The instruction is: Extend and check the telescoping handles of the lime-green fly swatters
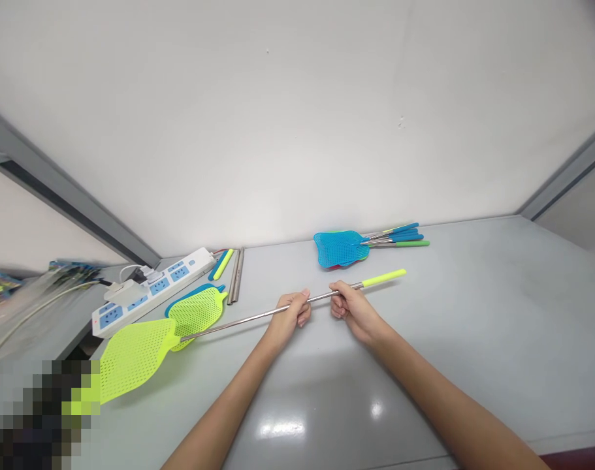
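Observation:
A yellow-green fly swatter (139, 356) with a long metal rod is held across the table in both my hands. My left hand (293, 309) is closed around the middle of the rod. Close to the yellow-green grip, my right hand (349, 304) pinches the rod between thumb and fingers. The swatter's mesh head points to the lower left, and part of it is covered by blurred blocks. Beneath the rod lie a loose yellow-green swatter head (199, 313) and a blue one (184, 295), mostly hidden.
Several assembled swatters (343, 249) are stacked by the wall. To the left, a white power strip (155, 290) with plugs lies beside loose grips (223, 264) and metal tubes (236, 277). Plastic-wrapped packages (42, 294) are at the far left.

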`<state>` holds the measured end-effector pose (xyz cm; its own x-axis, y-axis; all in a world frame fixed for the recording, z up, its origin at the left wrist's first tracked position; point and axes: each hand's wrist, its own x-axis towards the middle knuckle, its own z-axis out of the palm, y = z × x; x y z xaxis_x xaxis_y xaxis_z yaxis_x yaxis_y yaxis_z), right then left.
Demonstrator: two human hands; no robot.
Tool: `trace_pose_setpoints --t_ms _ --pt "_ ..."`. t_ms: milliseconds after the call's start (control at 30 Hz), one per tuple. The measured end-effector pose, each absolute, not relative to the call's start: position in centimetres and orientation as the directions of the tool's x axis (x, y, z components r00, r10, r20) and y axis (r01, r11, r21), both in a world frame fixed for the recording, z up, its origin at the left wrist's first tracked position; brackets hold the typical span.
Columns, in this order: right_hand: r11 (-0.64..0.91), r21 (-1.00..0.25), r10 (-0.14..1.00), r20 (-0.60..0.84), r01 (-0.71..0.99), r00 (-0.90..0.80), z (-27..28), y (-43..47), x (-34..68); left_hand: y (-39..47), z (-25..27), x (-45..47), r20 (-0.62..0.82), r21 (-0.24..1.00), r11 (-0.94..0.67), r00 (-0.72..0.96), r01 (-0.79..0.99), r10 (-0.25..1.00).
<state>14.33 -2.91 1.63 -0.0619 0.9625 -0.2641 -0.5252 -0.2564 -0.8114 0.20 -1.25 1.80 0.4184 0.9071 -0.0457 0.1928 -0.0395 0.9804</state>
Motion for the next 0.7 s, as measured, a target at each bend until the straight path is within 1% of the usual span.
trace_pose_setpoints --t_ms 100,200,400,700 --pt "-0.249 -0.801 0.960 -0.280 -0.544 -0.027 1.6 -2.8 14.3 -1.3 1.9 0.4 -0.041 0.980 -0.047 0.431 0.192 0.901" --pt "-0.250 -0.814 0.958 -0.286 -0.525 -0.013 1.8 -2.8 14.5 -1.4 2.1 0.5 -0.046 0.985 -0.029 0.423 0.169 0.905" --pt "-0.279 -0.805 0.956 -0.287 -0.524 -0.068 2.5 -2.8 15.1 -1.2 2.7 0.3 -0.102 0.993 0.069 0.432 0.092 0.896" --pt "-0.278 -0.797 0.958 -0.271 -0.536 -0.093 2.4 -2.6 15.6 -0.8 3.4 -0.8 -0.120 0.989 0.072 0.411 0.130 0.904"
